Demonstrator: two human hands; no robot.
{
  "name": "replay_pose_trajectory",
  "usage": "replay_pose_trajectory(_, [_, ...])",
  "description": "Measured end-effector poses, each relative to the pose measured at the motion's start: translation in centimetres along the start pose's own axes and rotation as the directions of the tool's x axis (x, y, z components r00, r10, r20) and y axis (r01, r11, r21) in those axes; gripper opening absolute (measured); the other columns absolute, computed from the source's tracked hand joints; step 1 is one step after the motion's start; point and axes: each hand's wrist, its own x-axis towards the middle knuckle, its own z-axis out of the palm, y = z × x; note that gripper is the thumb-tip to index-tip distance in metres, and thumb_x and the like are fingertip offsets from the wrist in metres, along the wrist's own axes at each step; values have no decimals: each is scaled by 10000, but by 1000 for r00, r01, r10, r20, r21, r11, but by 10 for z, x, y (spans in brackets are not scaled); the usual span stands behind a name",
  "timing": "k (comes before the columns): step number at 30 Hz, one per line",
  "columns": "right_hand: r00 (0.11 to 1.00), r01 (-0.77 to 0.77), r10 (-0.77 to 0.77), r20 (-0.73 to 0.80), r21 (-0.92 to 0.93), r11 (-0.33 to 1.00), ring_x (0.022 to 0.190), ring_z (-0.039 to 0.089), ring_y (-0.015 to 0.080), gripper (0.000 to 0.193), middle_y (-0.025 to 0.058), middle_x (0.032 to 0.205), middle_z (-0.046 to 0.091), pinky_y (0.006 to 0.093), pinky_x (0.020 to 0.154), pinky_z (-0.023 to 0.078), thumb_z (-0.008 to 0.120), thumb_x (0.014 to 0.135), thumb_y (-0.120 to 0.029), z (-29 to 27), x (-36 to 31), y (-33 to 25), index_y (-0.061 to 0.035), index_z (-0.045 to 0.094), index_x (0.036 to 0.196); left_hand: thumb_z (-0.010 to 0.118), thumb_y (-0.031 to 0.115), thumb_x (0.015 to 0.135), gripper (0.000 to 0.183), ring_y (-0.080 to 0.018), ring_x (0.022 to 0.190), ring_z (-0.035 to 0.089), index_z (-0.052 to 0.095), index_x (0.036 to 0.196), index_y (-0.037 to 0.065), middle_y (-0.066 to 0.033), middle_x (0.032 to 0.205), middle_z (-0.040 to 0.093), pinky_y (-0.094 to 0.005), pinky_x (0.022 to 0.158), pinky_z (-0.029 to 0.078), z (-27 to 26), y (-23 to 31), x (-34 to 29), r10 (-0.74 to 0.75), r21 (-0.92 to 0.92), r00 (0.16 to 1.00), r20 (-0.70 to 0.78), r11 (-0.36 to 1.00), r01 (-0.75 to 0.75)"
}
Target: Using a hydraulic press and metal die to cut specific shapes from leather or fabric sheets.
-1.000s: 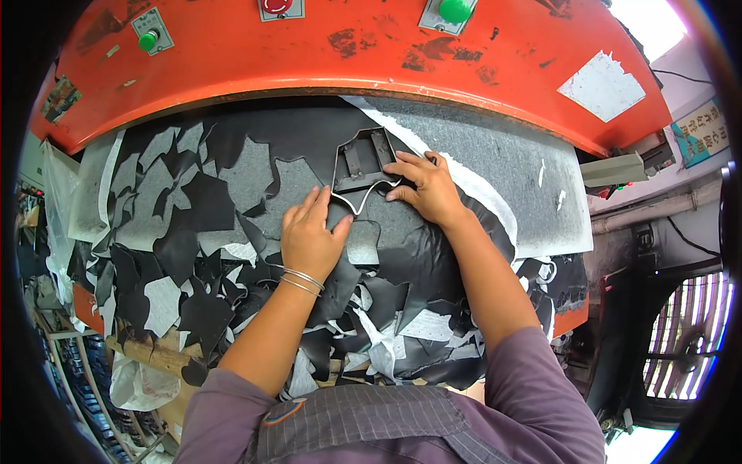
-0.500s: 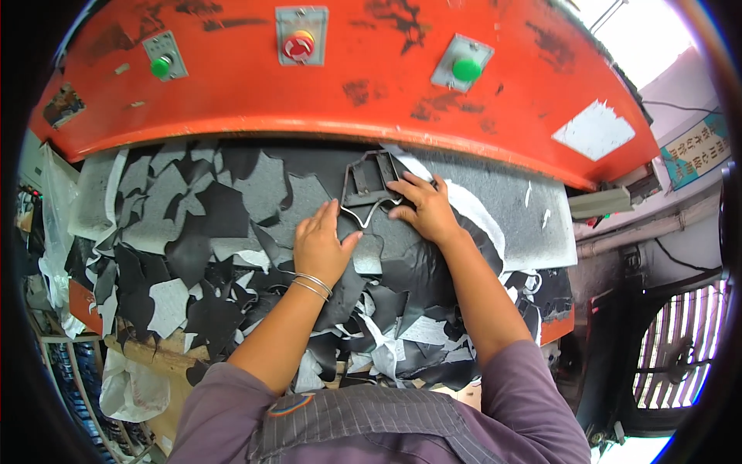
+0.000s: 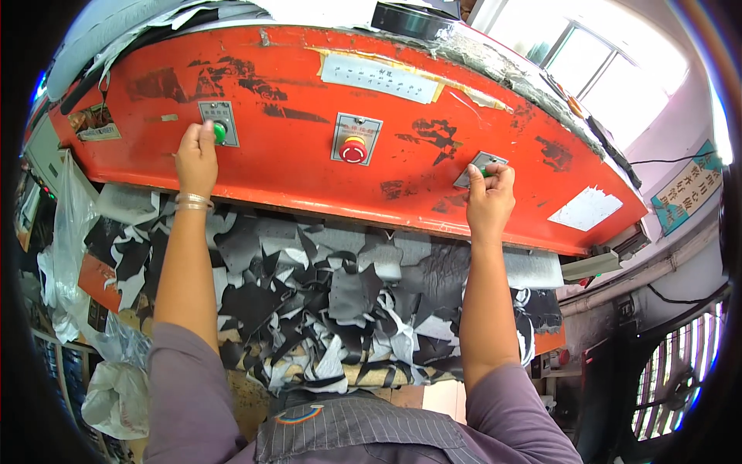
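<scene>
On the red machine front, my left hand (image 3: 196, 161) is curled closed, its thumb against the left green push button (image 3: 220, 132). My right hand (image 3: 490, 201) is at the right green push button (image 3: 485, 172), which shows between its thumb and bent fingers and is partly covered. Between the two hands sits a red mushroom-shaped button (image 3: 353, 150) on a grey plate, untouched. Below the machine front lie cut black and grey sheet scraps (image 3: 352, 294). The metal cutting die seen earlier is hidden from view.
The red machine beam (image 3: 294, 166) spans the table's far side. Clear plastic bags (image 3: 69, 240) hang at the left. A black fan (image 3: 676, 379) stands at the right, below a wall pipe (image 3: 618, 286). A black round object (image 3: 410, 21) rests on top of the machine.
Both hands have left the metal die on the sheet and moved up and apart to the two green buttons. The view has tilted up, showing more of the machine's top.
</scene>
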Motion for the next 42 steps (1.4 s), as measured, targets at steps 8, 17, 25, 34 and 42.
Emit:
replay_pose_trajectory(8, [627, 332, -181, 758, -50, 942, 760, 634, 329, 333, 192, 812, 619, 436, 674, 499, 715, 821, -323, -76, -213, 45, -27, 596, 920, 662, 253, 856, 268, -275, 641, 563, 573, 698, 56, -117, 700, 570, -377, 613, 460, -121, 144, -144, -231, -44, 476, 849, 866, 499])
replay_pose_trajectory(17, [567, 586, -204, 798, -216, 781, 863, 594, 276, 389, 100, 874, 573, 368, 751, 482, 800, 569, -193, -87, -311, 64, -58, 601, 875, 689, 317, 763, 244, -285, 743, 565, 647, 733, 78, -88, 741, 564, -397, 648, 484, -168, 237, -256, 83, -148, 434, 897, 982, 119])
replay_pose_trajectory(25, [482, 589, -158, 862, -186, 786, 821, 621, 276, 344, 97, 856, 590, 378, 723, 499, 765, 617, -198, -88, -284, 59, -57, 629, 900, 715, 357, 712, 303, -300, 738, 575, 651, 682, 63, -114, 724, 579, -398, 656, 484, -150, 235, -252, 8, -84, 424, 906, 983, 161])
replay_pose_trajectory(34, [690, 499, -227, 687, -224, 837, 1109, 550, 358, 649, 178, 1175, 596, 464, 889, 456, 691, 777, -492, 20, -70, 90, -33, 555, 1215, 641, 345, 868, 296, -173, 719, 659, 705, 938, 65, -99, 823, 694, -300, 675, 503, -31, 198, -151, 109, -21, -80, 991, 708, 706])
replay_pose_trajectory(42, [589, 342, 102, 802, -361, 867, 1102, 546, 348, 777, 202, 1159, 582, 453, 950, 427, 756, 625, -387, 82, 9, 114, -27, 506, 1266, 592, 230, 927, 415, -107, 750, 617, 493, 1243, -21, -109, 1018, 616, -236, 592, 508, 149, 177, -194, -455, -83, 147, 878, 158, 984])
